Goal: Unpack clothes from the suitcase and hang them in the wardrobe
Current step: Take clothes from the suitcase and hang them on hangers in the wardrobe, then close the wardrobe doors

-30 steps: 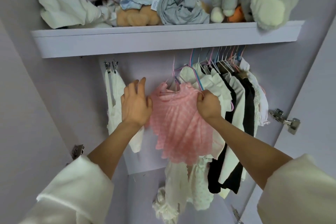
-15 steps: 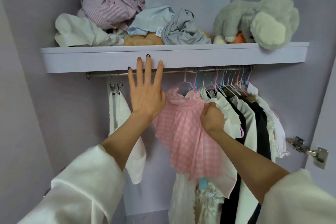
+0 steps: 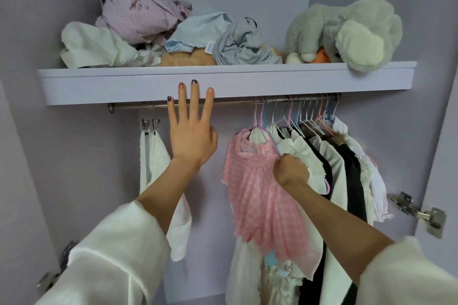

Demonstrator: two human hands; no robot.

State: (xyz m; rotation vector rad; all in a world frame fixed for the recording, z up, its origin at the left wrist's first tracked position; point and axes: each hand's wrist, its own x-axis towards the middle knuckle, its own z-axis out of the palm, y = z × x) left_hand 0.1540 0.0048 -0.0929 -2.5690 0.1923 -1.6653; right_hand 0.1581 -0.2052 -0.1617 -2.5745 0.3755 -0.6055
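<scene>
A pink checked garment [image 3: 257, 195] hangs on a pink hanger [image 3: 257, 116] from the metal rail [image 3: 233, 101] inside the lilac wardrobe. My right hand [image 3: 291, 172] grips the garment's right shoulder, fingers curled into the cloth beside the white clothes. My left hand [image 3: 190, 129] is raised with straight, spread fingers, its tips at the rail and the shelf's front edge [image 3: 124, 86], holding nothing. Right of the pink piece, several white and black clothes [image 3: 329, 176] hang packed together. The suitcase is out of view.
A white cloth [image 3: 153, 156] hangs from clip hangers at the rail's left end. The shelf above carries crumpled clothes [image 3: 138, 12] and a grey plush toy [image 3: 347, 32]. Door hinges [image 3: 418, 213] stick out at the right and lower left. The rail is bare between my hands.
My left hand let go of the pink garment and rose, fingers spread, to the rail. The right hand slid the garment rightwards against the other clothes. The view tilted upward.
</scene>
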